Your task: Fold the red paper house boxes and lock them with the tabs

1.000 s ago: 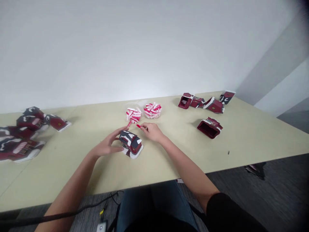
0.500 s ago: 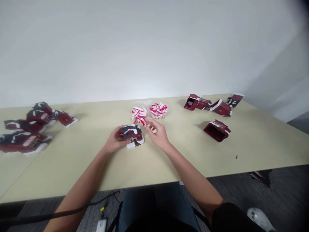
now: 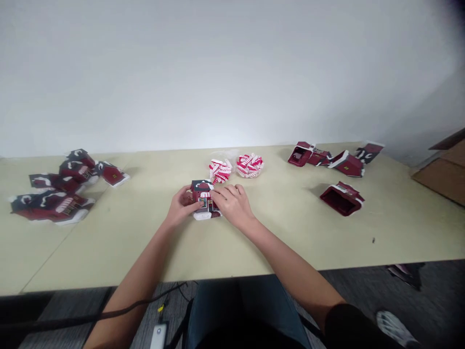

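Note:
My left hand [image 3: 180,207] grips a small model house [image 3: 202,185] with maroon walls, a dark roof and white snow trim, upright just above or on the table; which one I cannot tell. A red-and-white striped awning [image 3: 205,194] lies against the house's front, above its window. The bent fingers of my right hand [image 3: 232,202] are closed at the awning's right end and cover the house's right side. Just behind the house are a loose pile of striped awnings [image 3: 220,170] and a second heap of awnings [image 3: 250,166] in what looks like clear plastic.
Several model houses [image 3: 54,206] with snowy roofs stand at the left of the table [image 3: 269,242]. On the right lie several hollow maroon houses [image 3: 341,199], some with their openings showing. A cardboard box [image 3: 441,177] is at the far right. A cable [image 3: 119,311] runs below the table edge.
My right hand has come from the striped pile to the front of the house, where a striped awning now shows. The house has turned slightly in my left hand. The whole view has shifted.

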Motion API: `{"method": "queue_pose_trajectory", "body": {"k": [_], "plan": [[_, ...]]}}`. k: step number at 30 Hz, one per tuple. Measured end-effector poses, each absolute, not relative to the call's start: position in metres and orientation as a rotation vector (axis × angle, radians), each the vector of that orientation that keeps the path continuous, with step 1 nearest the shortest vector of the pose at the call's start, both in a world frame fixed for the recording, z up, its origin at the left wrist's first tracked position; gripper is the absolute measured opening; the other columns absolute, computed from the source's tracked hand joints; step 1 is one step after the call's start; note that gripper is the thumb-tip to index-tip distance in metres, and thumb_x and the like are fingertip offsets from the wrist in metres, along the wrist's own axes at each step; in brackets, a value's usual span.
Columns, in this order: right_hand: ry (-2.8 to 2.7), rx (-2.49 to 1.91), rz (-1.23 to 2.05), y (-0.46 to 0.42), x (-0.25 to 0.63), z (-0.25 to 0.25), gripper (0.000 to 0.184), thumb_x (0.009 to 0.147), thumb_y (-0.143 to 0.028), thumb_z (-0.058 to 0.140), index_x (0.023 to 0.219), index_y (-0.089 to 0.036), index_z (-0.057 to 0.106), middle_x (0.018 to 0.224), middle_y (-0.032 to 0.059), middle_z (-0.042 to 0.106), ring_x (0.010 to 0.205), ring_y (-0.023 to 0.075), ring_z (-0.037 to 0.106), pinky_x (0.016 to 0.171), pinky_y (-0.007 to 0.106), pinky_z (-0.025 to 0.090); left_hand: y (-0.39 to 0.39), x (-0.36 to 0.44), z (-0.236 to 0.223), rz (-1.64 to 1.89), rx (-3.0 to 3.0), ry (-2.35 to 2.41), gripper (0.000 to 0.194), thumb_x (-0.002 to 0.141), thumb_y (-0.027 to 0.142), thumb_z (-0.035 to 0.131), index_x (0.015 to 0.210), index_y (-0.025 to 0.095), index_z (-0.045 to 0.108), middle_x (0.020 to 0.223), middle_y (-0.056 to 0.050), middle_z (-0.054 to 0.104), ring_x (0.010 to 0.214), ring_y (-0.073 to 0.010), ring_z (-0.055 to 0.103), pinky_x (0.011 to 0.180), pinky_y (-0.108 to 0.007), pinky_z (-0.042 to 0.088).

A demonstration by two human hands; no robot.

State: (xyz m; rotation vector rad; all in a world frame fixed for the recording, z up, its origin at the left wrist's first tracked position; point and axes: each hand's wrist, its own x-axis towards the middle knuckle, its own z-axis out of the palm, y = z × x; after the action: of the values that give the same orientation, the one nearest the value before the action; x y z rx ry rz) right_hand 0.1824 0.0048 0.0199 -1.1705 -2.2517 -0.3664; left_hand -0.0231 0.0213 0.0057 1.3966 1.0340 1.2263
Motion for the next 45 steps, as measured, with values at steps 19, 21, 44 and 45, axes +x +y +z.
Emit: {"method": "queue_pose_trajectory", "body": {"k": [19, 21, 44, 45], "plan": [[-2.155, -1.108, -0.367, 0.008, 0.183, 0.006, 0.029, 0.102, -0.02, 0.043, 0.112, -0.024, 0.071, 0.106, 0.0054, 0.073, 0.088, 0.0174, 0.059, 0.087, 0.037, 0.03, 0.022, -0.024, -0.003, 1.224, 1.487, 1.057, 0.069, 0.061, 0.037, 0.089, 0.119, 0.017, 0.059, 0.087, -0.006, 0.071, 0.071, -0.0194, 0.066, 0.067, -0.031, 0.055], [-2.168, -1.095, -0.36, 0.008, 0.183, 0.007, 0.029, 0.102, -0.02, 0.043, 0.112, -0.024, 0.071, 0.106, 0.0052, 0.073, 0.088, 0.0172, 0.059, 0.089, 0.037, 0.03, 0.022, -0.025, -0.004, 1.232, 1.489, 1.06, 0.068, 0.061, 0.037, 0.089, 0.119, 0.017, 0.059, 0.088, -0.007, 0.071, 0.073, -0.0201, 0.067, 0.068, -0.032, 0.055], [-1.969, -0.954, -0.65, 0.008, 0.184, 0.009, 0.022, 0.097, -0.016, 0.053, 0.1, -0.024, 0.073, 0.094, 0.0006, 0.074, 0.077, 0.0128, 0.056, 0.09, 0.037, 0.029, 0.021, -0.018, -0.001, 1.3, 1.472, 0.95, 0.069, 0.058, 0.028, 0.09, 0.118, 0.016, 0.059, 0.093, -0.008, 0.072, 0.075, -0.0173, 0.066, 0.067, -0.027, 0.054], [-1.976, -0.965, -0.636, 0.009, 0.184, 0.008, 0.021, 0.097, -0.016, 0.053, 0.1, -0.024, 0.073, 0.094, 0.0008, 0.074, 0.077, 0.013, 0.056, 0.09, 0.037, 0.029, 0.021, -0.018, -0.001, 1.302, 1.477, 0.953, 0.069, 0.058, 0.029, 0.09, 0.118, 0.016, 0.059, 0.092, -0.008, 0.072, 0.075, -0.0175, 0.066, 0.067, -0.027, 0.054]]}}
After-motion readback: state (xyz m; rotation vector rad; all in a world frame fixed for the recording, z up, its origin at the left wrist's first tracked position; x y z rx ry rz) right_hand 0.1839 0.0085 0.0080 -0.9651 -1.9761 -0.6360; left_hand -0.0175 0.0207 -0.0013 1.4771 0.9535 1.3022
